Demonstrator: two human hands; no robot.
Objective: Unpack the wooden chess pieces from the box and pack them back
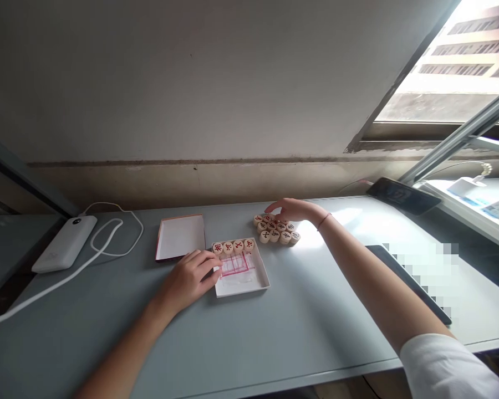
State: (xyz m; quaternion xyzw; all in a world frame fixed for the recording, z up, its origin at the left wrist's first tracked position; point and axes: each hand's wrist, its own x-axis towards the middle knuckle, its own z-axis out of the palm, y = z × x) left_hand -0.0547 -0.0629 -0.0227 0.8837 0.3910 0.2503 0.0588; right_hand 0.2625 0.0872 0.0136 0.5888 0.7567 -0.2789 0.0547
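My left hand (195, 274) lies at the left wall of a shallow white box (241, 289), its fingertips curled over the rim. Along the back of the box stands a row of round xiangqi pieces (228, 247) with red characters. A clear plastic sheet with pink grid lines (235, 265) lies in front of them. My right hand (290, 209) reaches over a cluster of more xiangqi pieces (274, 235) on the table, right of the box. Its fingers are apart and touch or hover just above the back pieces; the thumb is partly hidden.
The box lid (181, 238) lies inside-up left of the box. A white power bank (65, 244) with a looping cable (103, 244) is at far left. A dark-edged tablet (411, 282) lies under my right forearm's side, and a phone (403, 195) leans by the metal frame at right.
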